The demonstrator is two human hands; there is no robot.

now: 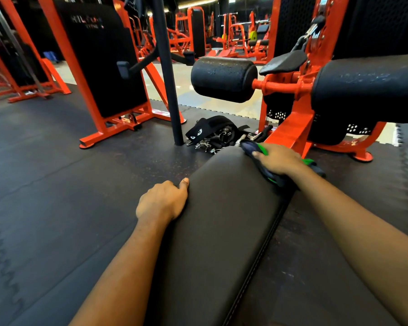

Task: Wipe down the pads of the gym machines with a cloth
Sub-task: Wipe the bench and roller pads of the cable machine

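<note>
From the head camera, a long black vinyl bench pad (222, 220) runs away from the viewer over the dark rubber floor (57, 184). The left hand (161, 201) grips the pad's left edge, fingers curled down over it and the thumb lying on top. The right hand (278, 160) is closed over a bunched dark blue and green cloth (272, 177), pressing it onto the pad's far right edge. The cloth looks light, soft and limp, so it is probably best held wadded under the palm. The vinyl looks smooth, firm and likely slippery, so steadying it by its edge makes sense. Beyond it, a black foam roller pad (224, 78) juts from an orange steel frame (287, 128), near a pile of black straps and metal clips (212, 135).
</note>
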